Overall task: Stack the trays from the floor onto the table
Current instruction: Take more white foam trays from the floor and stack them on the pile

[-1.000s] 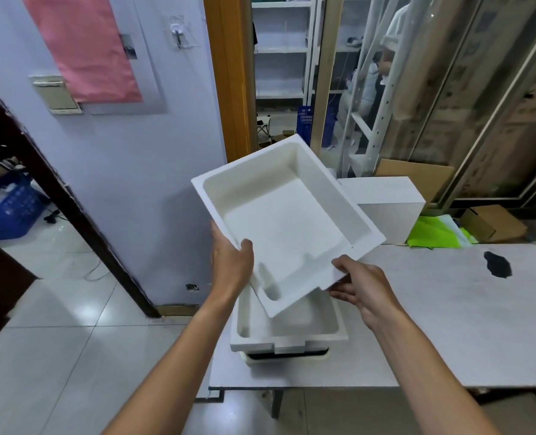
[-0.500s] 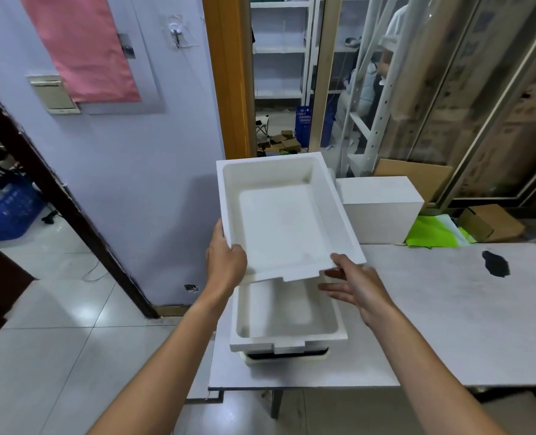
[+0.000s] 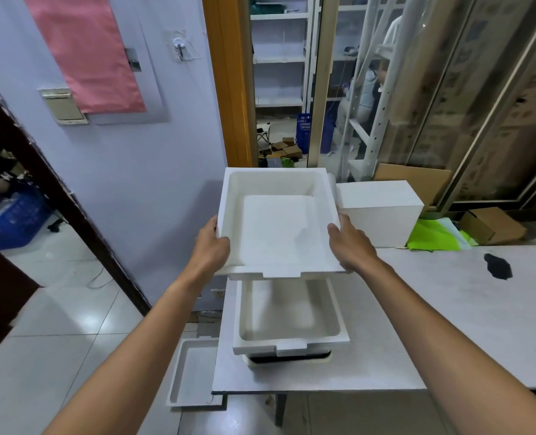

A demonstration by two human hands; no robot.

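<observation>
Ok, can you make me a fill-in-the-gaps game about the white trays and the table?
The left hand and right hand hold a white rectangular foam tray ___ the stacked white foam tray on the grey table.
A third white foam tray lies on the tiled floor, to the table's ___.
The irregular patch on the tabletop is coloured ___.
Missing words: above; left; black.
</observation>
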